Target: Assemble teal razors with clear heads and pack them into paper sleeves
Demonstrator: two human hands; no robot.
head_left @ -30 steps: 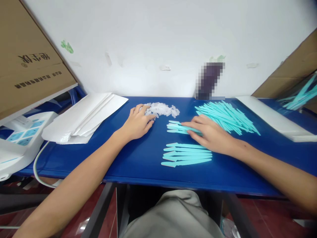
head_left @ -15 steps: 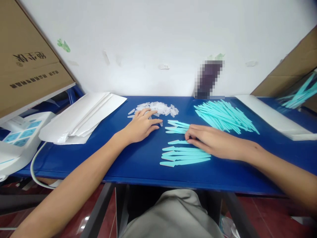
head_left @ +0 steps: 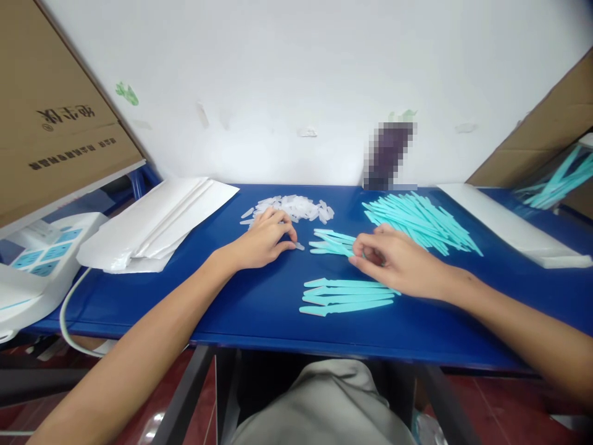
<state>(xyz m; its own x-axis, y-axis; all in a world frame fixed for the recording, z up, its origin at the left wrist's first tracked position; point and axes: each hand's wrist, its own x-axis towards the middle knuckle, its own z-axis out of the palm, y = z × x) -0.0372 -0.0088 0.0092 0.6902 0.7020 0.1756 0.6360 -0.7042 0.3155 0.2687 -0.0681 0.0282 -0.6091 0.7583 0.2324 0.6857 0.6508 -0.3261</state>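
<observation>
My left hand [head_left: 264, 241] is closed in a pinch, thumb and index finger at a small translucent plastic blade cap [head_left: 300, 246]. Just behind it lies a heap of similar caps [head_left: 301, 207]. Several teal eyebrow razors [head_left: 330, 245] fan out from my right hand [head_left: 393, 256], blade ends leftward; its curled fingers hide their handles. Nearer me, a row of several teal razors [head_left: 347, 298] lies with blade ends to the left, the right ends partly beneath that hand. Behind my right hand is a big pile of teal razors [head_left: 421, 219].
White plastic bags [head_left: 157, 222] lie at left, beside a power strip [head_left: 50, 253] with a cable. Cardboard boxes [head_left: 65, 117] stand at both sides. On the right are a long white slab [head_left: 514, 225] and a clear bag of teal razors [head_left: 560, 179]. A white wall backs the blue table [head_left: 259, 309].
The single razor below my right fingers has left its spot, and that hand's fingers have lifted and curled. My left fingers have drawn together at the cap, which sits slightly nearer me.
</observation>
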